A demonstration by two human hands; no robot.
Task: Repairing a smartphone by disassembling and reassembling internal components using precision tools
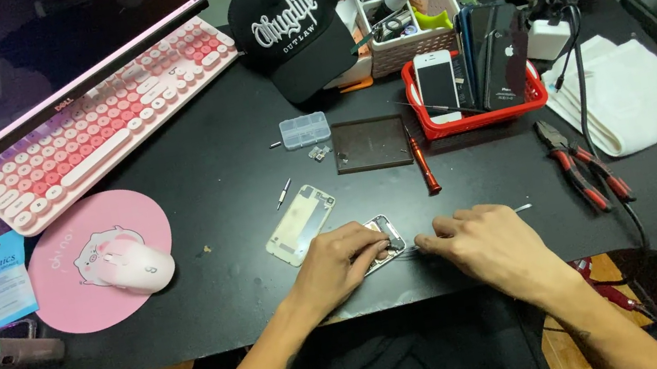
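Hands are working an opened phone [381,243]: left hand [341,265] is gripping it, right hand [483,243] is pinching a thin metal tool [513,209].

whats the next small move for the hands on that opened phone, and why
Probably keep the left hand pressing the phone flat while the right hand eases its thin tool a little further toward the phone's edge. The tool lies level with the desk, aimed at the phone, and the back cover is already off beside it.
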